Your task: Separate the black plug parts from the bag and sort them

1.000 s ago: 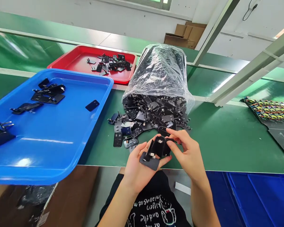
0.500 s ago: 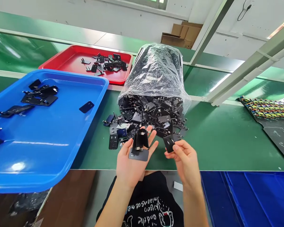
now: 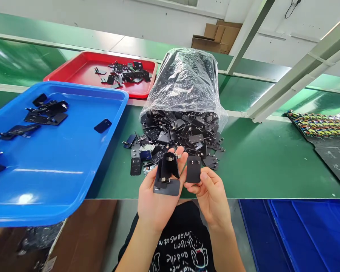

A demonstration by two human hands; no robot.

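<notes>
In the head view, on the near side of the plastic bag (image 3: 187,79), the left hand (image 3: 155,207) is palm up, fingers spread, black plates (image 3: 166,187) resting on it, and the right hand (image 3: 214,200) pinches a single black cover (image 3: 193,172) just beside them. More black pieces (image 3: 184,134) lie heaped at the bag's mouth on the table (image 3: 260,162), with a blue tray (image 3: 73,155) to its left.
</notes>
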